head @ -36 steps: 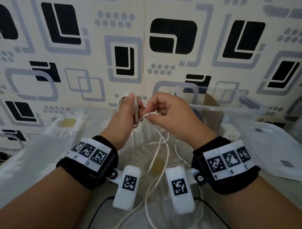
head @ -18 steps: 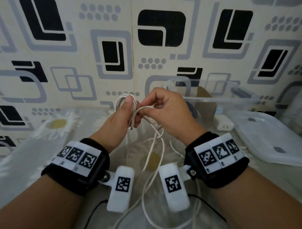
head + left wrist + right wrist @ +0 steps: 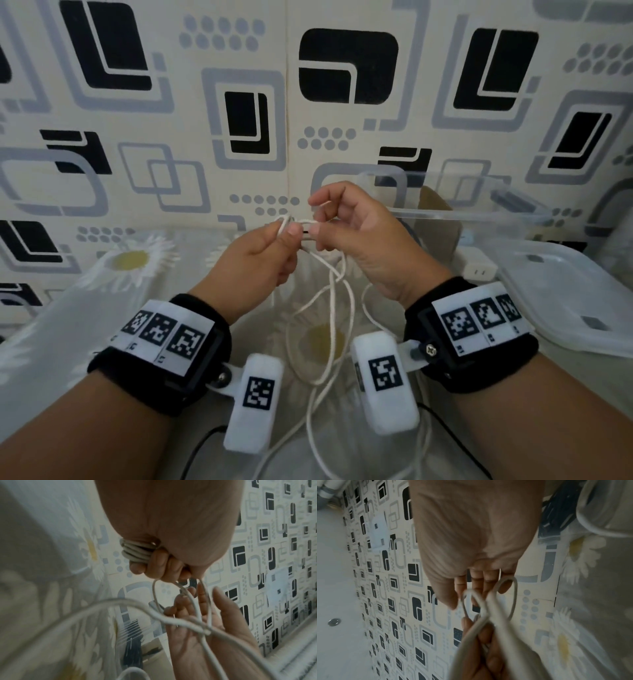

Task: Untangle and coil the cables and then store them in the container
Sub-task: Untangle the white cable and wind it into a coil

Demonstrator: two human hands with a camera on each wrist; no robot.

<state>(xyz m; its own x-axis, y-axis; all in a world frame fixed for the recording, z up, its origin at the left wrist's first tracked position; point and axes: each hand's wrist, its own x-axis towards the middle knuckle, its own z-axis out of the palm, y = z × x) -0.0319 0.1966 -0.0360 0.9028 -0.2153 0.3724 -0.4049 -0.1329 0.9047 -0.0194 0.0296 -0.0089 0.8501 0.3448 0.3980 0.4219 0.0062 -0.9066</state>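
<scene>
My left hand [image 3: 263,250] clamps the coiled thin white cable [image 3: 137,551]; my right hand [image 3: 356,233] pinches its loose strand; a slack pinch risks unravelling the turns

A home: patterned wallpaper [image 3: 253,126] behind a daisy-print tablecloth [image 3: 130,260].

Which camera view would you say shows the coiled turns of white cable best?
The left wrist view: the coiled white cable sits stacked in the left hand. The head view hides most behind fingers; the right wrist view blurs it.
</scene>
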